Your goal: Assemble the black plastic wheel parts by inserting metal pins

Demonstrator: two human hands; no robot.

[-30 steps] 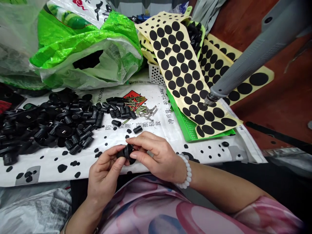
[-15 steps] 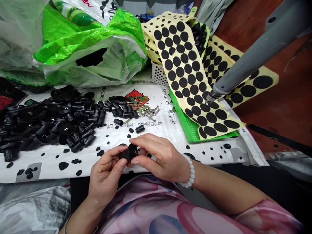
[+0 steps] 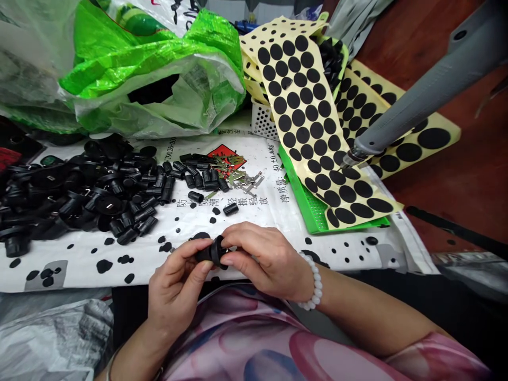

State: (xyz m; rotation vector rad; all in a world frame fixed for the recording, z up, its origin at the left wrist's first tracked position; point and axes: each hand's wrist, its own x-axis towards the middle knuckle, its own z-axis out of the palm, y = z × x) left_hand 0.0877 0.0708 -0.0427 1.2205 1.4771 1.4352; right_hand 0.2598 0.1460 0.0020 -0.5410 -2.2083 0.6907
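Note:
Between my two hands is a black plastic part [image 3: 216, 250] with a round flange and a narrower body, held just above the front edge of the table. My left hand [image 3: 178, 280] pinches its narrower body between thumb and fingers. On the flange side, my right hand [image 3: 260, 259] closes its thumb and fingertips on the same part, hiding some of it. Beyond the hands lie small black ribbed caps [image 3: 206, 177] and a scatter of thin metal strips [image 3: 250, 182]. A loose black cap [image 3: 230, 209] rests nearest to my fingers.
A heap of black plastic parts [image 3: 99, 196] covers the left side. Behind it slumps a green and clear plastic bag [image 3: 159, 100]. On the right, sheets of black round stickers [image 3: 307, 124] lie over a green tray [image 3: 304, 206], with a grey powered screwdriver [image 3: 413, 100] hanging above.
The black part has turned, so its flange now shows edge-on. Both hands have shifted slightly right with it, still gripping. The whole view has also moved a little.

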